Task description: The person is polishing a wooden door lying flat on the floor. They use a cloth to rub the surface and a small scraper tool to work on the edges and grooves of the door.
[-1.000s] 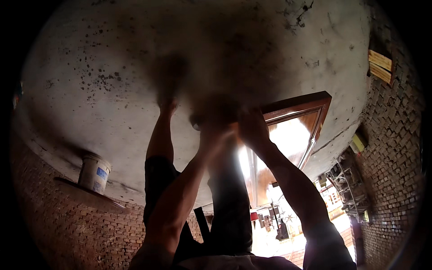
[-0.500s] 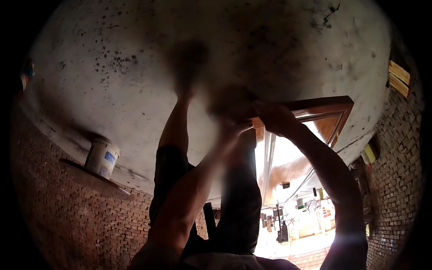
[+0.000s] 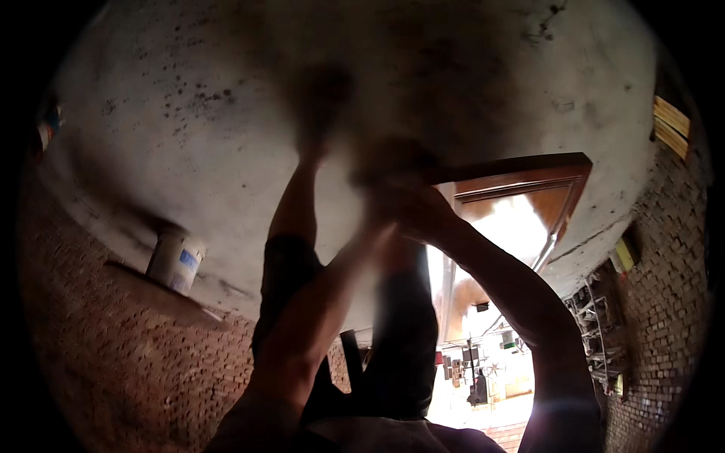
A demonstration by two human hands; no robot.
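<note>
A glossy brown wooden door (image 3: 559, 198), with moulded panels and a bright glare across it, stands right of centre. At its near left end my right hand (image 3: 419, 210) is in dark shade, close against my left hand (image 3: 383, 202). Blur and shadow hide the fingers of both hands, so I cannot tell what they hold or whether they touch the door edge. My left forearm (image 3: 325, 287) rises from the bottom; my right forearm (image 3: 502, 275) passes in front of the door. My legs (image 3: 291, 211) are below the hands.
Grey, dark-stained floor (image 3: 226, 136) spreads ahead. On the left a whitish bucket (image 3: 175, 262) stands by a thin board (image 3: 162, 293) near a brick surface (image 3: 136, 362). Yellowish wood pieces (image 3: 671, 127) and a metal rack (image 3: 596, 328) are at the right.
My right hand has moved left, from the door's top edge to beside my left hand. More of the door shows now. My left hand stays in about the same place.
</note>
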